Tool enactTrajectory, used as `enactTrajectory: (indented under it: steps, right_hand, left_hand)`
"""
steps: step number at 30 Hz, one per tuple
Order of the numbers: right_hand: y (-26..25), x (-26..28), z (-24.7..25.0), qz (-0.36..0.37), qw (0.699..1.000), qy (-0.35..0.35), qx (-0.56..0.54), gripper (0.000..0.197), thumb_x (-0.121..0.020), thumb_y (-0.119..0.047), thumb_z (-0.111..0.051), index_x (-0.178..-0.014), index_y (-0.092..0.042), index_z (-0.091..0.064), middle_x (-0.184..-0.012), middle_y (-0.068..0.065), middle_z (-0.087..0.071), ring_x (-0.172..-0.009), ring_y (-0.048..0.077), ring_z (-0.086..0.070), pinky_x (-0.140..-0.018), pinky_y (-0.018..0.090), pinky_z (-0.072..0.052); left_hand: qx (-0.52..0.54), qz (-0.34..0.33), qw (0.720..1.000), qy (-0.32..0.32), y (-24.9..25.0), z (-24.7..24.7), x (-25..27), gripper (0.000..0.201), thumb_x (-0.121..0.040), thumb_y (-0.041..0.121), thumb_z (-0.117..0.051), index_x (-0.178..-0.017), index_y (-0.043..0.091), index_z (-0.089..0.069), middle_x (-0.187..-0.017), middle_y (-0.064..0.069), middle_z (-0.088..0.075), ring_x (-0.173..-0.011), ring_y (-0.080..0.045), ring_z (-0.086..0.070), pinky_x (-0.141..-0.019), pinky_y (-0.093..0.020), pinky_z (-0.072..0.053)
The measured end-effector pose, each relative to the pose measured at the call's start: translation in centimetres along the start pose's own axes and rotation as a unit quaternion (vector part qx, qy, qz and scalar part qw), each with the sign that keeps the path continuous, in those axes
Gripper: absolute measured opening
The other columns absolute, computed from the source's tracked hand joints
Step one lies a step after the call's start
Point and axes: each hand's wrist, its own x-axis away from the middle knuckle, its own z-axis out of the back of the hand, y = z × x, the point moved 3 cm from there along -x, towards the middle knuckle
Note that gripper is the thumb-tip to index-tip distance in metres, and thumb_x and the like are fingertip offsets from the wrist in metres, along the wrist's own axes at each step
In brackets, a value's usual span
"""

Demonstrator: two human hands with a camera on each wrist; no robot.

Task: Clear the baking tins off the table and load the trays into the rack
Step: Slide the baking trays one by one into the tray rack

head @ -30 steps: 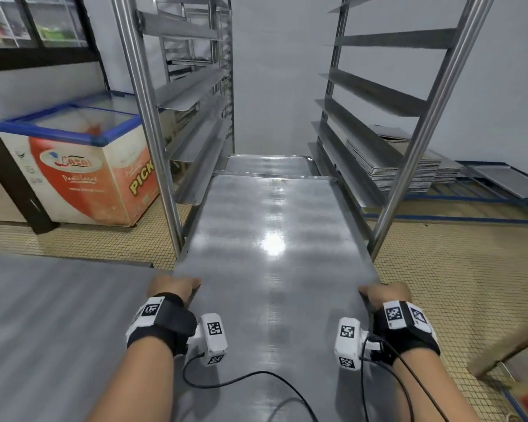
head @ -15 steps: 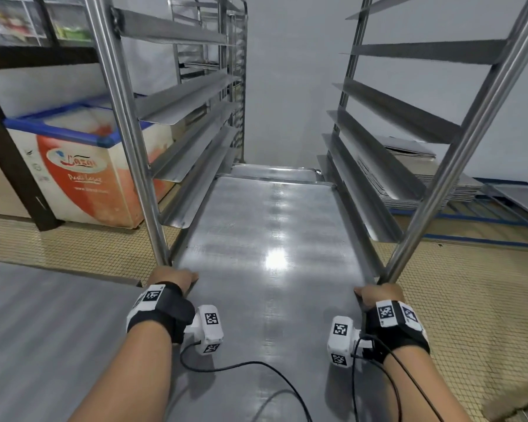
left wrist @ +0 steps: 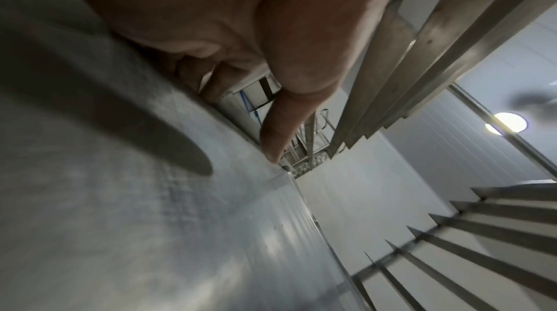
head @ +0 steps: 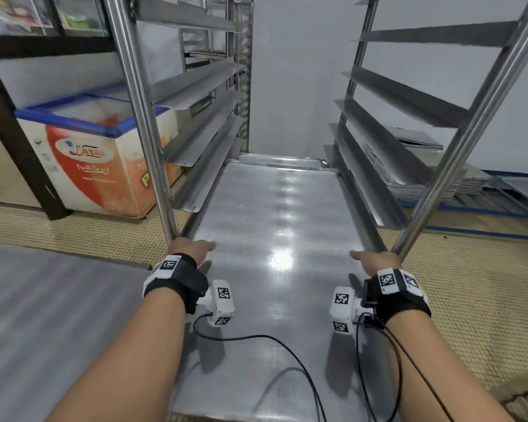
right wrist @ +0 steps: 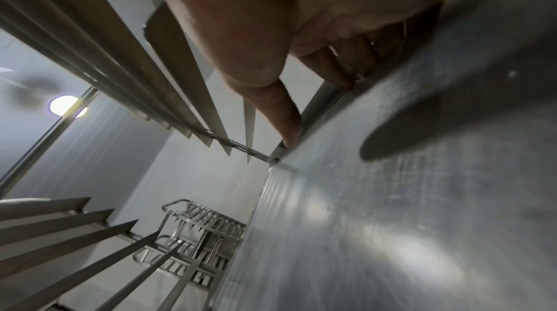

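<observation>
- While gripped at its two long edges, tray (head: 275, 239) lying flat and partway between the rack (head: 141, 117) uprights, far end deep among the side rails.
- Left hand (head: 192, 248) clamped on the left rim, thumb on top.
- Right hand (head: 375, 260) clamped on the right rim, thumb on top.
- Counter (head: 43, 330) at left, chest freezer (head: 98, 159) beyond.

flat steel tray (head: 275, 226), halfway into rack (head: 141, 117)
</observation>
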Motion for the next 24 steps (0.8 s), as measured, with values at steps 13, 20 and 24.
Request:
enactTrajectory:
  steps: [13, 20, 24]
  right_hand:
    - [4.5, 11.2, -0.8, 0.217, 0.949, -0.147, 0.173, 0.06, -0.079, -0.039, -0.078, -0.113, 0.01, -0.066, -0.113, 0.024, -0.068, -0.091, 0.031, -0.068, -0.08, 0.035, -0.051]
    - [10.0, 14.4, -0.7, 0.274, 0.889, -0.198, 0.31, 0.125, -0.036, -0.085, -0.074, -0.144, -0.028, -0.045, -0.158, 0.0, -0.032, -0.143, 0.019, -0.033, -0.117, 0.048, -0.026]
    - [12.2, 16.0, -1.2, 0.346, 0.802, -0.207, 0.44, 0.138, -0.032, -0.086, -0.071, -0.152, -0.041, -0.02, -0.164, -0.007, 0.002, -0.15, 0.018, 0.013, -0.115, 0.062, 0.011]
  left_hand:
    - [-0.32, -0.207, 0.91, -0.167, -3.9, -0.9, 11.8, 0.044, -0.083, 0.047, -0.073, -0.11, 0.013, -0.066, -0.117, -0.007, -0.063, -0.109, -0.023, -0.059, -0.099, -0.038, -0.046]
    - [-0.483, -0.26, 0.813, -0.195, -7.8, -0.1, 16.5, 0.09, -0.066, 0.077, -0.068, -0.138, 0.027, -0.047, -0.156, 0.004, -0.032, -0.146, -0.021, -0.026, -0.116, -0.062, -0.014]
    - [-0.542, -0.281, 0.76, -0.225, -9.9, -0.2, 17.5, 0.133, -0.047, 0.081, -0.075, -0.155, 0.037, -0.012, -0.166, 0.005, 0.009, -0.152, -0.02, 0.014, -0.114, -0.07, 0.007]
